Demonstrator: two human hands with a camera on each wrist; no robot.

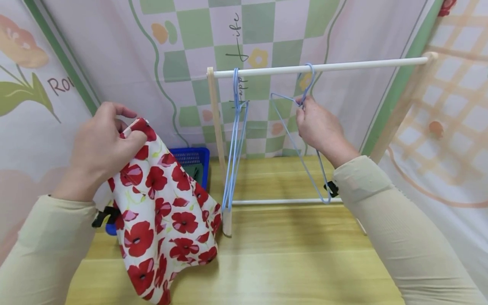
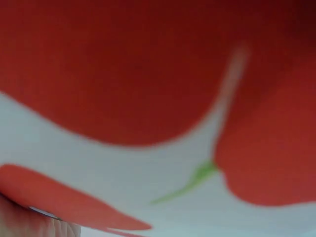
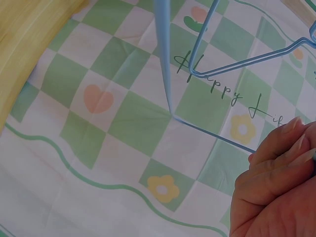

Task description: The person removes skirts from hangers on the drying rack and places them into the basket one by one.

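My left hand (image 1: 97, 146) pinches the top edge of a white cloth piece with red poppies (image 1: 164, 212), which hangs down in folds. Its exact kind of garment I cannot tell. That same print (image 2: 123, 98) fills the left wrist view, with a bit of the hand (image 2: 37, 222) at the lower corner. My right hand (image 1: 322, 127) grips a light blue wire hanger (image 1: 314, 75) just below its hook, which is at the rack's top rail. In the right wrist view the curled fingers (image 3: 269, 173) sit at the edge, the hanger's wire (image 3: 164, 54) passing up beside them.
A rack with a white top rail (image 1: 362, 65) and wooden posts stands on the wooden table (image 1: 289, 262). More blue hangers (image 1: 235, 89) hang at its left end. Behind the cloth is a blue basket (image 1: 206, 163). A printed checkered curtain (image 1: 257, 25) hangs close behind the rack.
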